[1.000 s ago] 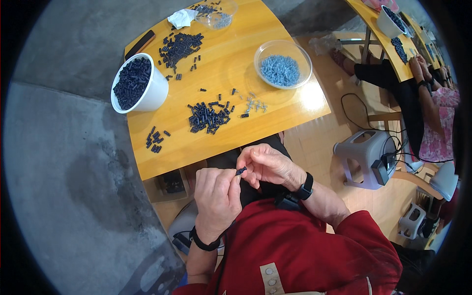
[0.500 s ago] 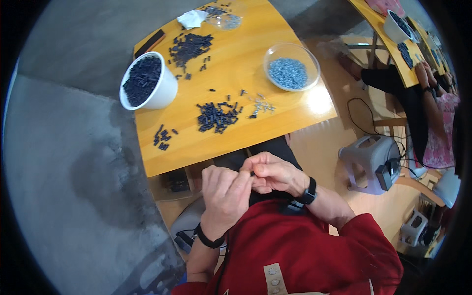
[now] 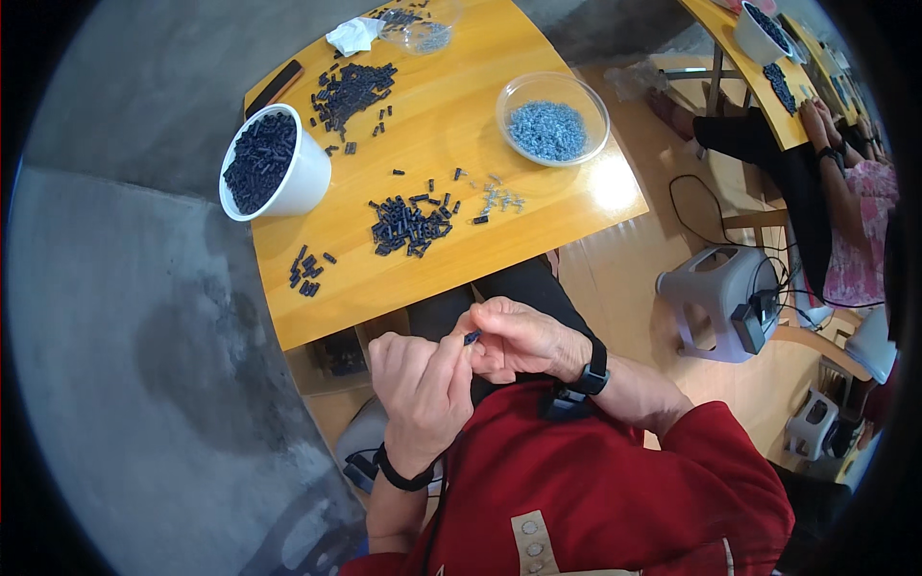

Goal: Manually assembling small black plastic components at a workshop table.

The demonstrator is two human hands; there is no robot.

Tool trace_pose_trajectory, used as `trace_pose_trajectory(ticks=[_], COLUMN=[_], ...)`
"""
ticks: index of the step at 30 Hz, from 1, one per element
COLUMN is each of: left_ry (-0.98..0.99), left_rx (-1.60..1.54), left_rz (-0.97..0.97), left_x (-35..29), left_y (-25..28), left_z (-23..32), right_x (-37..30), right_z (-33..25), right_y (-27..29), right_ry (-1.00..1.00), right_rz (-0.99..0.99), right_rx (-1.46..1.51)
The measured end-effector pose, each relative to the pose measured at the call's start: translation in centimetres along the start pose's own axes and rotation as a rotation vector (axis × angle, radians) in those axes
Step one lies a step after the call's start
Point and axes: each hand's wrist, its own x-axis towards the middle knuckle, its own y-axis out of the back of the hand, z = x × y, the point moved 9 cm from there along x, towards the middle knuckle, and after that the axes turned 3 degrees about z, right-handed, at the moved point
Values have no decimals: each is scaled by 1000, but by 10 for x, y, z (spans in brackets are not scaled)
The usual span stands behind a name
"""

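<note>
A small dark cylindrical part (image 3: pixel 472 338) is pinched between the fingertips of both hands, over my lap and just off the table's front edge. My left hand (image 3: pixel 415 381) closes on it from the left, fingers curled. From the right, my right hand (image 3: pixel 523 338) grips it between thumb and forefinger. Exactly what kind of part it is, I cannot make out. On the table in front lie a pile of similar dark pieces (image 3: pixel 411 227), a scatter of tiny silvery pieces (image 3: pixel 501 199) and a smaller dark group (image 3: pixel 308 273).
A white tub (image 3: pixel 309 180) of dark pieces stands at the wooden table's (image 3: pixel 461 115) left edge. A clear bowl (image 3: pixel 506 96) holds small blue-grey pieces. Farther back are another dark pile (image 3: pixel 352 93) and a white tissue (image 3: pixel 354 36). A grey stool (image 3: pixel 715 298) and a seated person (image 3: pixel 855 230) are to the right.
The dark part shows more clearly between my fingertips. Both hands have shifted slightly left in the picture, and the table scene has shifted left and up with the camera.
</note>
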Motion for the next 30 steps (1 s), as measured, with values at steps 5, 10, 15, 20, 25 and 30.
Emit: trace_pose_trajectory(ticks=[5,10,15,20,25,30], left_ry=[-41,-75,-126,-203,-167,46], left_rx=[80,80,117,204,110,-105], left_rz=[32,6,-1,12,19,18], left_x=[1,6,10,9,7,5], left_y=[5,0,-6,-10,-12,-15], left_z=[9,17,26,35,25,6], right_x=[-8,-24,-35,-35,-34,-23], right_z=[-20,-48,-56,-47,-45,-32], right_y=[-1,-8,-12,-6,-2,8], right_ry=[157,377,448,337,281,133], right_rz=[-46,11,85,119,69,47], right_rx=[-75,-324,-451,-292,-216,-182])
